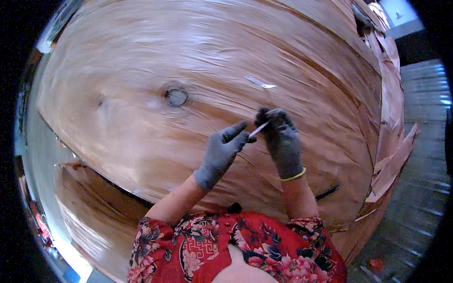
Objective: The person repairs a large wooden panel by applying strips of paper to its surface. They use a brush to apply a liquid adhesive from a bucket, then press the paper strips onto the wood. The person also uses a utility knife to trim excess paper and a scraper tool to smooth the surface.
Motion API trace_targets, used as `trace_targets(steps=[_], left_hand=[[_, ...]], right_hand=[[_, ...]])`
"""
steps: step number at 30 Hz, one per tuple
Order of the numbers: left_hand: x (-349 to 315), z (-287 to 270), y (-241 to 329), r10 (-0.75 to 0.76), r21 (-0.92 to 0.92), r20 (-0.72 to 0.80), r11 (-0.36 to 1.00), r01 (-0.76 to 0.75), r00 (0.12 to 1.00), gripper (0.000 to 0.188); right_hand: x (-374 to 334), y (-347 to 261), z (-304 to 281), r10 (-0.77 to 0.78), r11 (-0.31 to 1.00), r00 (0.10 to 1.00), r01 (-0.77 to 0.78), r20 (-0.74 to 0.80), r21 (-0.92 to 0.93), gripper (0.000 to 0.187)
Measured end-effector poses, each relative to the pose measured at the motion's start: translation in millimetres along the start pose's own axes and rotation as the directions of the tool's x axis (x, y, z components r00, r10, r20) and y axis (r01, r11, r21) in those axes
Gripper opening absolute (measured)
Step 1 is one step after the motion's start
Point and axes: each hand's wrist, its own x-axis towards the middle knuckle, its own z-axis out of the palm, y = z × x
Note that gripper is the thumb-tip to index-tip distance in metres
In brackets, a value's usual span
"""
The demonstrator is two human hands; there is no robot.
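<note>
A short narrow white strip (257, 130) runs slantwise between my two grey-gloved hands. One end of it is at the fingertips of my left hand (223, 150), the other in the pinch of my right hand (282, 140), whose glove has dark fingertips and a yellow cuff. Both hands hover over a broad, rippled brown sheet (141, 61) that looks like wood veneer. A second pale strip (259, 82) lies on that sheet just beyond my right hand. Farther left, a round dark-rimmed mark (177, 97) shows in the sheet.
A dark thin object (327, 191) lies by my right forearm. Torn, ragged sheet pieces (390, 165) hang along the right edge, above a ridged grey floor (417, 155). At the lower left is another brown sheet (89, 212).
</note>
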Motion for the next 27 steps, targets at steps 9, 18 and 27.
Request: trace_targets(steps=[9,18,27], left_hand=[[-30.0,-121.2,-45.4,0.749,0.907,-0.205,0.387,-0.165,0.63,0.058],[-57.4,-124.1,-81.2,0.82,0.957,-0.025,0.185,-0.224,0.571,0.068],[-13.3,-127.0,-115.7,0.775,0.893,-0.189,0.391,-0.224,0.602,0.062]], right_hand=[[153.0,-69.3,-35.3,-0.021,0.287,0.971,0.233,0.237,-0.929,0.035],[221.7,-9.3,-3.5,0.297,-0.64,0.929,0.366,0.222,-0.676,0.072],[146.3,-79.1,-94.5,-0.35,-0.49,0.753,0.359,0.556,-0.795,0.044]])
